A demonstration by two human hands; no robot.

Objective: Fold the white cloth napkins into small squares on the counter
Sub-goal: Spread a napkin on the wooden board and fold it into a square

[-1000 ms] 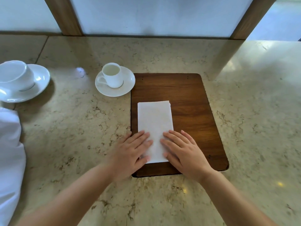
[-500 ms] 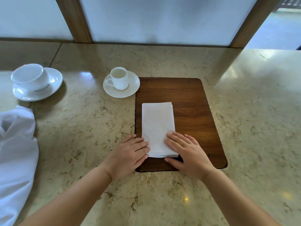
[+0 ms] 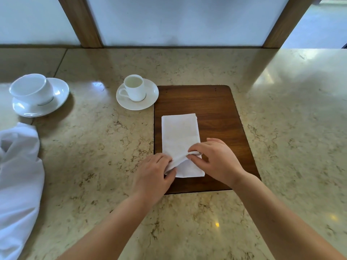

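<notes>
Napkin (image 3: 179, 136) white, long folded strip on board (image 3: 216, 109); left hand (image 3: 153, 174), right hand (image 3: 216, 158) fingers pinch near edge, lifted.

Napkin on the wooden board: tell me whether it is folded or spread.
Folded into a long rectangle. The napkin lies on the board, and both hands, left and right, pinch its near end, lifting it.

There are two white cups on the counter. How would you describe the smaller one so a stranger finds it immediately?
Start at the dark wooden board in the middle of the marble counter. At its far left corner a white saucer touches the board's edge, and the small cup stands upright on it. Unlike the wider cup tilted on its saucer far left, it is narrow and straight-sided.
</notes>
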